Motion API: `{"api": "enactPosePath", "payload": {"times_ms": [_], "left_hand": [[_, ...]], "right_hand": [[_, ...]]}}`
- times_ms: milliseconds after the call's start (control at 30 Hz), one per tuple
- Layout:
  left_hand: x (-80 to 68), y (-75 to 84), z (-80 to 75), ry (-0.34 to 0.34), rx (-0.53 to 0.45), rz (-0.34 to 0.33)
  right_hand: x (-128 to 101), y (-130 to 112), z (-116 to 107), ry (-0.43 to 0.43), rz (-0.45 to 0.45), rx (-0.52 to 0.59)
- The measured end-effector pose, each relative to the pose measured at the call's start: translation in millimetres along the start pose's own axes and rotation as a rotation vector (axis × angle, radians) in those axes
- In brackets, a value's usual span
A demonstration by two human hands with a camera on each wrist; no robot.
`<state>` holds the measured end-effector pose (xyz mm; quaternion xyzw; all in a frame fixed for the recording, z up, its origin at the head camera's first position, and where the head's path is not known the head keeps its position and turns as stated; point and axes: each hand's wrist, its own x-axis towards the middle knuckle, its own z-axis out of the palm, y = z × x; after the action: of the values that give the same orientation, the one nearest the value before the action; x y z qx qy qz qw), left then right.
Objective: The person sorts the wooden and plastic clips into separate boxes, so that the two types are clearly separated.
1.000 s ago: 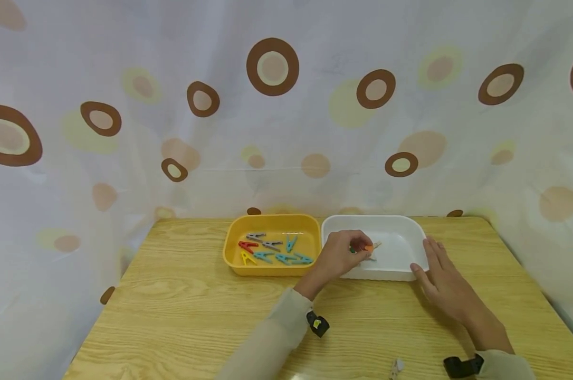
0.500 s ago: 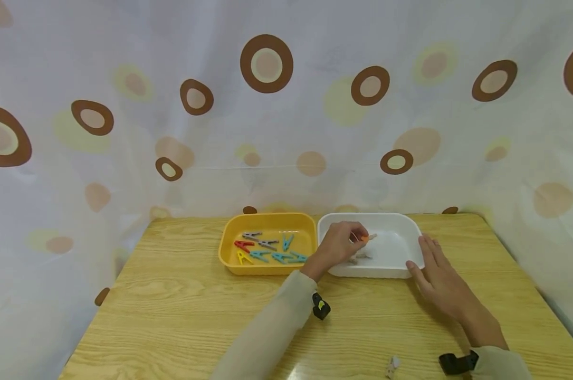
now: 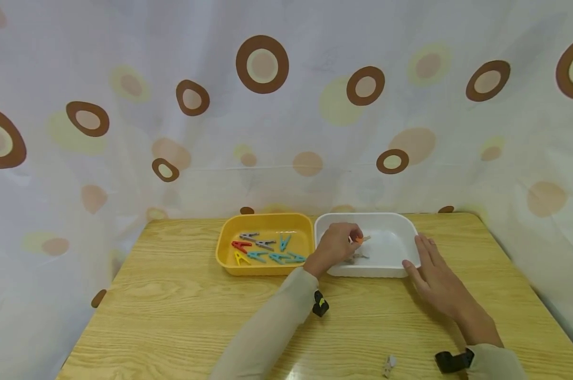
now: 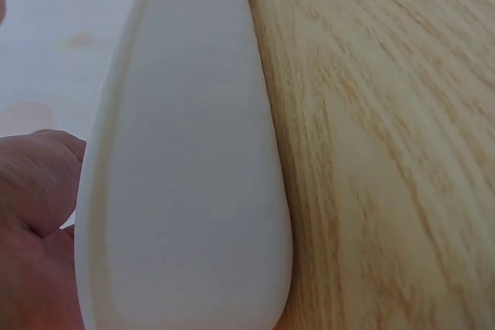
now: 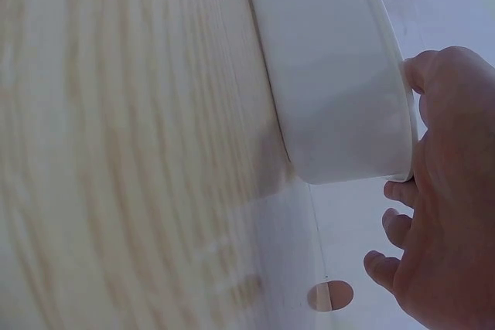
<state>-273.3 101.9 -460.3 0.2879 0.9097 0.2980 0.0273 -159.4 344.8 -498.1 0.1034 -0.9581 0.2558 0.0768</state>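
Keep your left hand (image 3: 336, 247) pinching the orange peg (image 3: 360, 239) low over the white tray (image 3: 405, 271), w/ right hand (image 3: 433, 277) flat, fingers relaxed, steadying its right edge.

We count two trays: one yellow tray (image 3: 226, 237) and one white tray (image 3: 394, 240). The yellow tray holds eight clothespins (image 3: 265, 249): four blue, two grey, one red, one yellow.
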Motion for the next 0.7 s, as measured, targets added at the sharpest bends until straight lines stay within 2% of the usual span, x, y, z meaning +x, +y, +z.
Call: {"api": "enactPosePath", "payload": {"times_ms": [267,533,700], "left_hand": [[-3.5,-1.9,-2.0,0.002,0.013,-0.038],[-12.1,-5.9,-12.8,0.051,-0.046,0.024],[-24.1,-2.1,-17.2,0.050,-0.070,0.064]], "right_hand": [[1.9,-2.1,-1.7,-0.010,0.002,-0.004],[4.2,-3.8,-3.8,-0.018,0.007,-0.005],[2.4,-3.8,-3.3,-0.029,0.013,-0.001]]}}
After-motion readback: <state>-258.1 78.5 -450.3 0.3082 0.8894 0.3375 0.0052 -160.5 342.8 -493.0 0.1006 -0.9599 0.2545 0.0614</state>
